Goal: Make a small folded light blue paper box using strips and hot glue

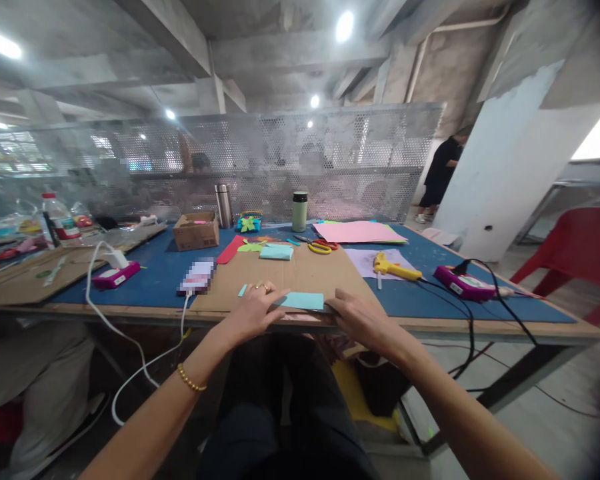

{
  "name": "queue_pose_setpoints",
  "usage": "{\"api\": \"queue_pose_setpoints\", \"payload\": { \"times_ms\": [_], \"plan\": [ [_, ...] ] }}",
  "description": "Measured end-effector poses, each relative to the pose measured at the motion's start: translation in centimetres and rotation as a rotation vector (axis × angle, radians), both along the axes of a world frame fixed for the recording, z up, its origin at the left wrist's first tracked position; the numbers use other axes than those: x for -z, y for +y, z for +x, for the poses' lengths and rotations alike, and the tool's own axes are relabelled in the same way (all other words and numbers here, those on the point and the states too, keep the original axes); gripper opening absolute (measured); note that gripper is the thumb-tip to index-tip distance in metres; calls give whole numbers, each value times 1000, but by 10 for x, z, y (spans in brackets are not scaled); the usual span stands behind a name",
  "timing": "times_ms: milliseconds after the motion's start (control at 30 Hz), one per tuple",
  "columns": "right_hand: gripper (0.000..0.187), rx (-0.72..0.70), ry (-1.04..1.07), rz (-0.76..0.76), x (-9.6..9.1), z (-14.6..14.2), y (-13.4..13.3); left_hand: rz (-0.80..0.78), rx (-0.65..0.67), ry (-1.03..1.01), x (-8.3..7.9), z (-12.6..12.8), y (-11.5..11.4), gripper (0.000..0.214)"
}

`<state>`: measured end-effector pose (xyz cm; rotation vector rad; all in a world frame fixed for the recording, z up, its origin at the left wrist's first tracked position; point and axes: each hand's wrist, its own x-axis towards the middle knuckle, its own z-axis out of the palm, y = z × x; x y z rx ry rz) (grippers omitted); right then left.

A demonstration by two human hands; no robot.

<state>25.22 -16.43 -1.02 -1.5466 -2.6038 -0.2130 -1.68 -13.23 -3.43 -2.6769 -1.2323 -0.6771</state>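
A light blue strip of paper [304, 301] lies at the front edge of a brown cardboard sheet [325, 270]. My left hand [253, 308] has its thumb and forefinger closed on the strip's left end, and its other fingers rest on the cardboard. At the right end, the fingers of my right hand [359, 319] are bent against the paper's edge, gripping it. A small light blue scrap [243, 291] lies beside my left hand. Farther back on the cardboard is a folded light blue piece [277, 252], with green paper cutouts [251, 246] and red paper [231, 250] nearby.
Scissors [320, 248] lie behind the cardboard's middle. To the right are a yellow glue gun [396, 268] on lilac paper, pink sheets [360, 232] and a purple power strip [464, 283]. A phone [197, 276] lies left. A carton [196, 231] and green bottle [299, 212] stand behind.
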Motion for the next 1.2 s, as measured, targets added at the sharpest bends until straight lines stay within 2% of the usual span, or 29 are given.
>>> {"api": "queue_pose_setpoints", "payload": {
  "times_ms": [100,233,367,633,967,1200],
  "plan": [
    [19,-33,-75,21,-1,-2,3,115,32,162,-2,-2,3,39],
    [19,-60,-122,31,2,-3,6,214,42,423,-4,7,-2,13],
    [15,-56,-101,6,6,-1,10,225,44,558,-5,15,-11,11],
    [15,-99,-11,-18,10,3,13,264,20,543,-2,16,-14,13],
    [17,-83,29,-8,5,-2,-12,432,7,496,8,14,-28,20],
    [11,-95,127,49,12,3,-12,455,11,449,10,11,-34,17]
  ]
}}
